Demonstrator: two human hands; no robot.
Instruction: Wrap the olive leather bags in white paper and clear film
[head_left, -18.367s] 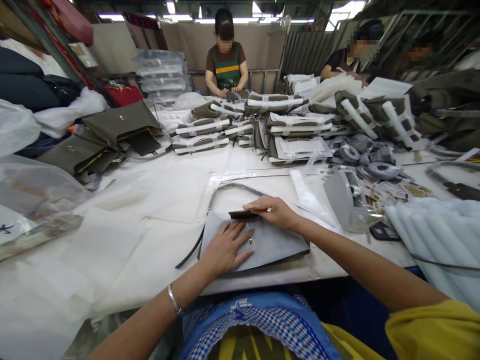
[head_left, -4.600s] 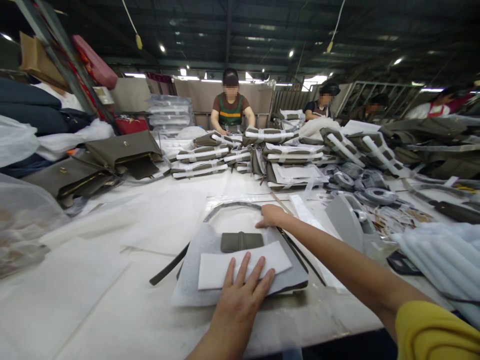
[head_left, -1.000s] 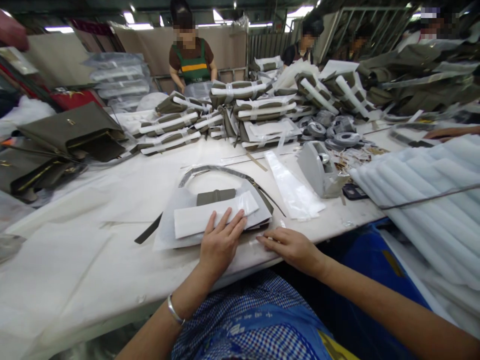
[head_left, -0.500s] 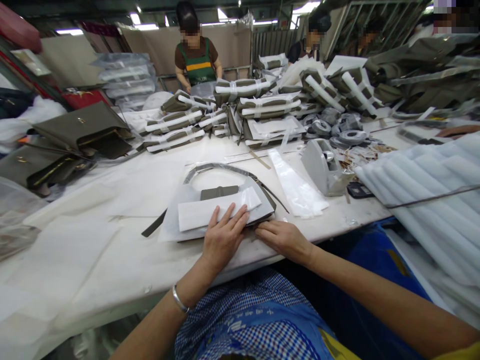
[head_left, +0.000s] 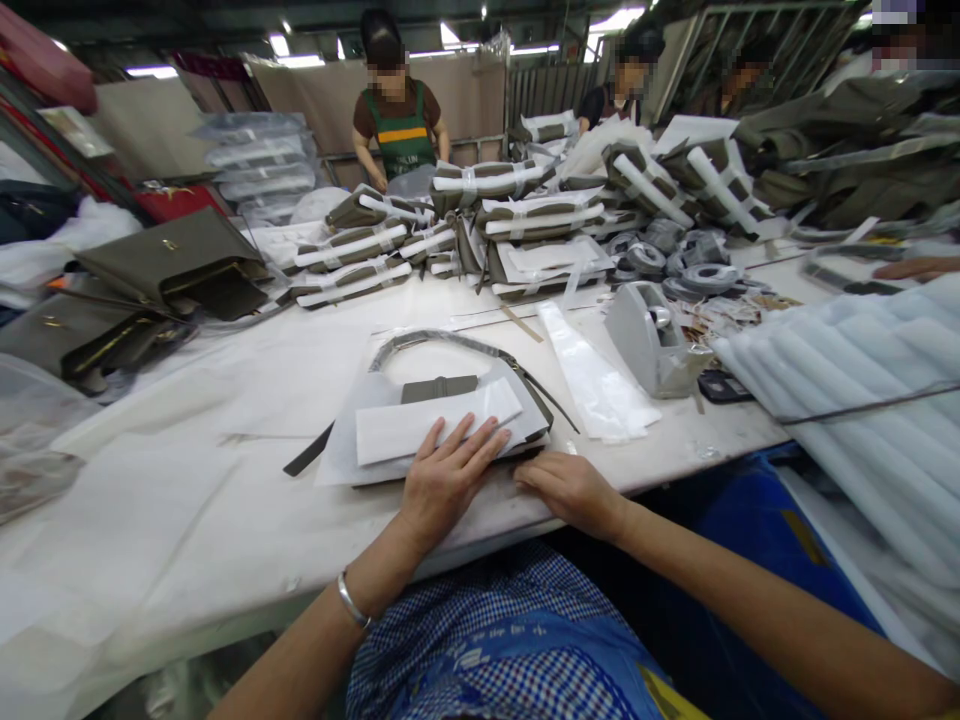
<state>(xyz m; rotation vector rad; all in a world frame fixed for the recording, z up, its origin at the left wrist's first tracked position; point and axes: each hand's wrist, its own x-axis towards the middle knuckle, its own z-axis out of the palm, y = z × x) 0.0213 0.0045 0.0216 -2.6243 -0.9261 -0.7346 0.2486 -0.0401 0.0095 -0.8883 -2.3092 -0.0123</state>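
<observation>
An olive handbag (head_left: 538, 409) lies flat near the table's front edge, covered by a grey-white sheet (head_left: 346, 450). A white foam strip (head_left: 390, 432) lies across it, below the olive strap tab (head_left: 439, 387). The bag's wrapped handle (head_left: 442, 342) arcs behind. My left hand (head_left: 444, 478) rests flat on the strip and sheet, fingers spread. Beside the bag's near right corner, my right hand (head_left: 571, 487) lies on the table edge, fingers together and curled down; what they hold, if anything, is hidden.
A clear plastic sleeve (head_left: 592, 380) and a grey tape dispenser (head_left: 651, 338) lie to the right. White foam tubes (head_left: 862, 380) fill the right side. Wrapped olive bags (head_left: 517, 215) are stacked at the back, unwrapped ones (head_left: 169, 262) at left. Other people work across the table.
My right hand has slid slightly back toward the table edge, away from the bag's corner. My left hand stays pressed on the foam strip. The bag has not moved.
</observation>
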